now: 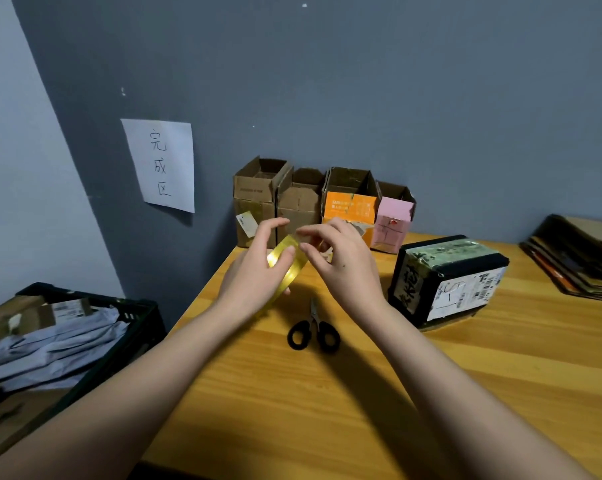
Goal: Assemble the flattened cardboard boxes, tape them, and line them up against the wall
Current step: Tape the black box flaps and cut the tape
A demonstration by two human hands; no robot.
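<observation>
Both bare forearms reaching over the wooden desk [431, 393], front edge cut off.
Left hand [254, 271] gripping yellowish clear tape roll [287, 263]; right hand [341, 261] fingertips pinching at its rim, tape end indistinct; black cardboard box [445, 278] near right back edge.

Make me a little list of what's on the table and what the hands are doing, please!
left hand: holds the yellow tape roll
right hand: fingertips picking at the roll's edge
scissors: lying on the table, untouched
black box: on its side, right of the hands
boxes at wall: four, tops open, with the pink box at the right end
flat cardboard stack: far right
</observation>
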